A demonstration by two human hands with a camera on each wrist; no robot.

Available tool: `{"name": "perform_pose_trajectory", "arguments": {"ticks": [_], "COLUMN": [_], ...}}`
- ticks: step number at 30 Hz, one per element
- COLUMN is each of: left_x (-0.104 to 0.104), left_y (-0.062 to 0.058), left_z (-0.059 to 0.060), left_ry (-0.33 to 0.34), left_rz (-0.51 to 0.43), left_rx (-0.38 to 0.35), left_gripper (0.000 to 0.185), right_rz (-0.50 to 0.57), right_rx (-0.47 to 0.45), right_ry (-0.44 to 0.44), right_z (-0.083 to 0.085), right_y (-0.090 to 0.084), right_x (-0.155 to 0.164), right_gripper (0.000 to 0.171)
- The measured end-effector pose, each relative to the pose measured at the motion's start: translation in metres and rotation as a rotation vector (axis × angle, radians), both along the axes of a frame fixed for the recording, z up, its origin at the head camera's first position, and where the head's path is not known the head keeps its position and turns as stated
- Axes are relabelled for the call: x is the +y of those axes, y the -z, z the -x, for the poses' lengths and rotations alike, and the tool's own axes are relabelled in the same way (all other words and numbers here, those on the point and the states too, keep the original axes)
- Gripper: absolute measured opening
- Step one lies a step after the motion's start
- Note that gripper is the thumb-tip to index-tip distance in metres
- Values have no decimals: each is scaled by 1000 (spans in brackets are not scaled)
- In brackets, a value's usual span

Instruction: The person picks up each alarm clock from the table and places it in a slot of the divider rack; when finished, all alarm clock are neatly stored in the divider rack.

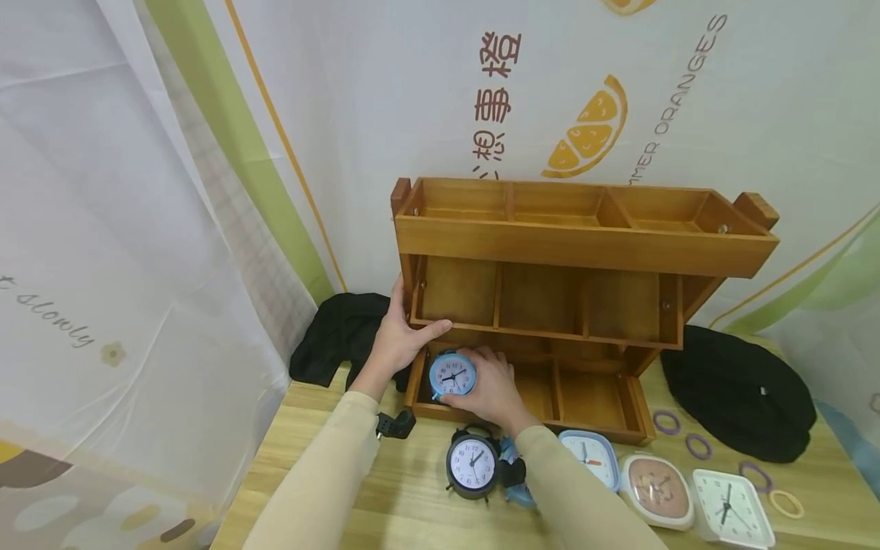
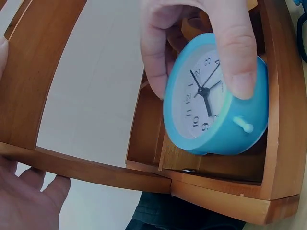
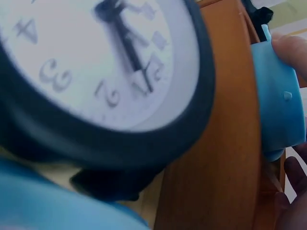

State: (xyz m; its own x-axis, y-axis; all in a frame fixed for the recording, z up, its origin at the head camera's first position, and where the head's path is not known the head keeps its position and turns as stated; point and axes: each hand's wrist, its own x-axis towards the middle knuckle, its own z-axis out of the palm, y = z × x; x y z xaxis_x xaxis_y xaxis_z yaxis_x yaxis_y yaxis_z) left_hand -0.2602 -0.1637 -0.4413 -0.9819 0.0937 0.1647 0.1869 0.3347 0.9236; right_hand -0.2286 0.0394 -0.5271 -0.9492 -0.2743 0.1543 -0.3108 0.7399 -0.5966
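Observation:
A round blue alarm clock (image 1: 452, 374) is held by my right hand (image 1: 490, 388), with the thumb in front and fingers behind. It is partly inside the left compartment of the bottom tier of a wooden tiered storage box (image 1: 584, 248). In the left wrist view the clock (image 2: 216, 100) tilts there, its face turned toward the left. My left hand (image 1: 400, 336) grips the left side of the middle tier, thumb along its front edge. In front of the box stands a black twin-bell alarm clock (image 1: 472, 463), which looms large in the right wrist view.
Another blue clock (image 1: 520, 495) is half hidden by the right sleeve. Farther right lie a blue square clock (image 1: 591, 457), a pinkish clock (image 1: 658, 489) and a white square clock (image 1: 732, 508). Purple rings (image 1: 699, 446) and black cloth (image 1: 742, 393) lie beside the box.

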Motion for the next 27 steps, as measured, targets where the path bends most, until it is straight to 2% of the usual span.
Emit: {"name": "perform_pose_trajectory", "arguments": {"ticks": [9, 16, 27], "left_x": [-1, 0, -1], "left_y": [2, 0, 1], "left_z": [1, 1, 1], "left_ry": [-4, -3, -2], "left_rz": [16, 7, 20], "left_rx": [0, 6, 6], "left_gripper": [118, 117, 117], "right_rz": [-55, -57, -96], "right_rx": [-32, -63, -103], "right_ry": [0, 13, 9], "right_z": [3, 4, 4], "right_y": [6, 9, 9], "right_x": [-2, -3, -3], "right_gripper": [87, 88, 86]}}
